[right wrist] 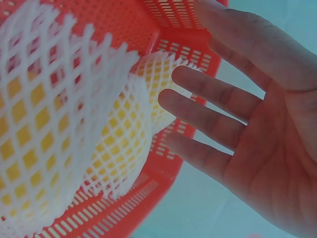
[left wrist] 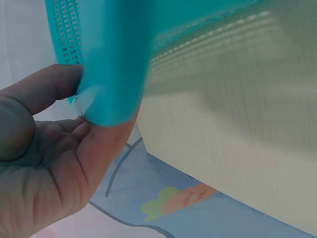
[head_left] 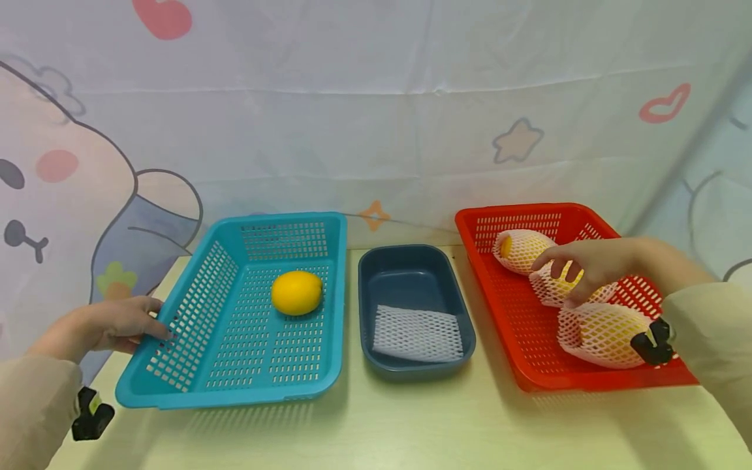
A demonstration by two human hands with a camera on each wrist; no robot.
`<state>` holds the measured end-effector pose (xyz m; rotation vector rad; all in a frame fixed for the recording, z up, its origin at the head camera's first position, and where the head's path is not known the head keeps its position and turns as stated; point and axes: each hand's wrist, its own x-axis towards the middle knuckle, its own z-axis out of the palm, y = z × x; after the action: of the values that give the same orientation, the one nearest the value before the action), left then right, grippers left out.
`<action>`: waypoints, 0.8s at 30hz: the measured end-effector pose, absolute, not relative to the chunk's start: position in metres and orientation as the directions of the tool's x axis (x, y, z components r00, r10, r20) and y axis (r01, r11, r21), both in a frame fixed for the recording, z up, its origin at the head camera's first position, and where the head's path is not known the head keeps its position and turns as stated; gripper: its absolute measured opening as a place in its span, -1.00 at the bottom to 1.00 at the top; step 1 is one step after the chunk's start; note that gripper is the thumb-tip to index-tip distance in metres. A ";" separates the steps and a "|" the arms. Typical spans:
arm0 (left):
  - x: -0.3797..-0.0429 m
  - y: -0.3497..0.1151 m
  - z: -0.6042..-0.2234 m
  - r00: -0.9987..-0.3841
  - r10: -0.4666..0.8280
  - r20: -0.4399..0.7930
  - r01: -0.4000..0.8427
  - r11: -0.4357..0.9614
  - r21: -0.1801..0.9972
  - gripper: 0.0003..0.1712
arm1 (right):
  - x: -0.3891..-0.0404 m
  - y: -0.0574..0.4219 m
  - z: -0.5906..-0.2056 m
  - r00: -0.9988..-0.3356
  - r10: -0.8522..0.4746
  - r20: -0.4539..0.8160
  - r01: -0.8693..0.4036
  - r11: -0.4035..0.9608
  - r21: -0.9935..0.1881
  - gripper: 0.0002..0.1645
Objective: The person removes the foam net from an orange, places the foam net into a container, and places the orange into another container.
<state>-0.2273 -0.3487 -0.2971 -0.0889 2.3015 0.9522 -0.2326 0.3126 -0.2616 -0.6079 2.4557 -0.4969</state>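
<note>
My left hand (head_left: 120,323) grips the left rim of a turquoise slotted basket (head_left: 232,396), thumb on one side and fingers on the other. One bare yellow oval fruit (head_left: 296,293) lies inside this basket. Over a red slotted basket (head_left: 499,320), my right hand (head_left: 602,261) hovers with its fingers spread and nothing held. Three yellow fruits in white foam nets lie in the red basket: one at the back (head_left: 523,251), a middle one (head_left: 555,287) partly hidden by the hand, and a front one (head_left: 608,333). In the right wrist view the right fingers (right wrist: 213,116) stand beside the netted fruits.
Between the two baskets sits a dark blue tray (head_left: 405,277) holding a loose white foam net (head_left: 417,334). All three containers stand on a pale table (head_left: 411,421). Behind it hangs a printed cloth (head_left: 352,117).
</note>
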 end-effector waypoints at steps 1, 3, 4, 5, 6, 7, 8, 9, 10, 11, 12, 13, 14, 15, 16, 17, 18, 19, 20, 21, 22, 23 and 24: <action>-0.227 -0.349 -0.298 -0.793 0.170 -0.584 -0.293 0.734 0.612 -0.19 | -0.232 0.314 -0.262 -0.743 -0.517 -0.425 -0.311 0.829 -0.465 -0.19; -0.227 -0.350 -0.298 -0.792 0.175 -0.584 -0.288 0.737 0.612 -0.20 | -0.231 0.318 -0.264 -0.744 -0.513 -0.429 -0.298 0.829 -0.473 -0.19; -0.227 -0.350 -0.298 -0.792 0.175 -0.585 -0.287 0.739 0.609 -0.21 | -0.230 0.320 -0.265 -0.744 -0.510 -0.431 -0.291 0.829 -0.478 -0.20; -0.227 -0.350 -0.298 -0.792 0.177 -0.585 -0.283 0.742 0.608 -0.22 | -0.230 0.321 -0.267 -0.744 -0.511 -0.430 -0.293 0.828 -0.478 -0.20; -0.227 -0.350 -0.299 -0.792 0.178 -0.584 -0.281 0.743 0.607 -0.23 | -0.229 0.323 -0.268 -0.745 -0.509 -0.430 -0.289 0.829 -0.479 -0.20; -0.227 -0.350 -0.299 -0.792 0.181 -0.583 -0.277 0.745 0.607 -0.24 | -0.229 0.325 -0.269 -0.747 -0.509 -0.428 -0.288 0.828 -0.481 -0.20; -0.228 -0.351 -0.299 -0.792 0.185 -0.581 -0.273 0.745 0.608 -0.25 | -0.228 0.327 -0.270 -0.746 -0.509 -0.429 -0.285 0.827 -0.485 -0.20; -0.227 -0.351 -0.299 -0.793 0.185 -0.581 -0.272 0.746 0.608 -0.25 | -0.228 0.329 -0.271 -0.747 -0.503 -0.435 -0.273 0.829 -0.489 -0.19; -0.227 -0.351 -0.299 -0.794 0.185 -0.580 -0.271 0.746 0.609 -0.26 | -0.227 0.331 -0.272 -0.748 -0.501 -0.435 -0.268 0.828 -0.492 -0.18; -0.227 -0.351 -0.299 -0.794 0.185 -0.578 -0.270 0.745 0.610 -0.26 | -0.226 0.332 -0.273 -0.748 -0.500 -0.436 -0.265 0.828 -0.495 -0.17; -0.227 -0.350 -0.299 -0.795 0.186 -0.577 -0.270 0.744 0.611 -0.27 | -0.226 0.334 -0.274 -0.749 -0.494 -0.441 -0.251 0.828 -0.501 -0.17; -0.227 -0.350 -0.299 -0.795 0.187 -0.577 -0.269 0.744 0.611 -0.27 | -0.225 0.336 -0.275 -0.748 -0.492 -0.445 -0.244 0.828 -0.504 -0.16; -0.227 -0.350 -0.299 -0.795 0.188 -0.576 -0.267 0.744 0.612 -0.27 | -0.225 0.337 -0.276 -0.747 -0.490 -0.450 -0.236 0.828 -0.509 -0.16; -0.227 -0.350 -0.299 -0.796 0.189 -0.575 -0.266 0.745 0.612 -0.27 | -0.224 0.339 -0.277 -0.747 -0.486 -0.454 -0.226 0.828 -0.514 -0.16; -0.227 -0.350 -0.299 -0.796 0.192 -0.574 -0.263 0.745 0.613 -0.27 | -0.224 0.340 -0.277 -0.745 -0.493 -0.449 -0.231 0.823 -0.519 -0.16; -0.227 -0.350 -0.299 -0.796 0.194 -0.573 -0.261 0.744 0.615 -0.27 | -0.223 0.342 -0.278 -0.746 -0.491 -0.450 -0.228 0.823 -0.520 -0.16; -0.227 -0.350 -0.299 -0.797 0.197 -0.571 -0.259 0.743 0.617 -0.26 | -0.223 0.344 -0.279 -0.746 -0.489 -0.452 -0.226 0.824 -0.520 -0.15; -0.226 -0.350 -0.299 -0.797 0.200 -0.570 -0.257 0.741 0.620 -0.26 | -0.223 0.345 -0.279 -0.745 -0.492 -0.450 -0.230 0.823 -0.519 -0.15; -0.226 -0.351 -0.299 -0.798 0.203 -0.568 -0.256 0.738 0.624 -0.25 | -0.222 0.347 -0.280 -0.745 -0.492 -0.450 -0.229 0.823 -0.520 -0.15; -0.226 -0.351 -0.299 -0.799 0.205 -0.565 -0.256 0.734 0.629 -0.25 | -0.222 0.348 -0.281 -0.744 -0.492 -0.452 -0.228 0.823 -0.520 -0.14; -0.226 -0.351 -0.299 -0.800 0.208 -0.563 -0.256 0.730 0.634 -0.25 | -0.222 0.350 -0.281 -0.744 -0.491 -0.453 -0.228 0.824 -0.519 -0.14; -0.226 -0.351 -0.300 -0.801 0.210 -0.560 -0.255 0.727 0.637 -0.25 | -0.222 0.351 -0.282 -0.743 -0.487 -0.459 -0.224 0.827 -0.516 -0.14; -0.226 -0.351 -0.300 -0.803 0.210 -0.558 -0.255 0.725 0.640 -0.25 | -0.221 0.352 -0.283 -0.741 -0.487 -0.462 -0.221 0.827 -0.517 -0.13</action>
<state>-0.2257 -0.3514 -0.2998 -0.0338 2.3050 0.9772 -0.2212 0.3521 -0.2829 -0.5178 2.4043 -0.5841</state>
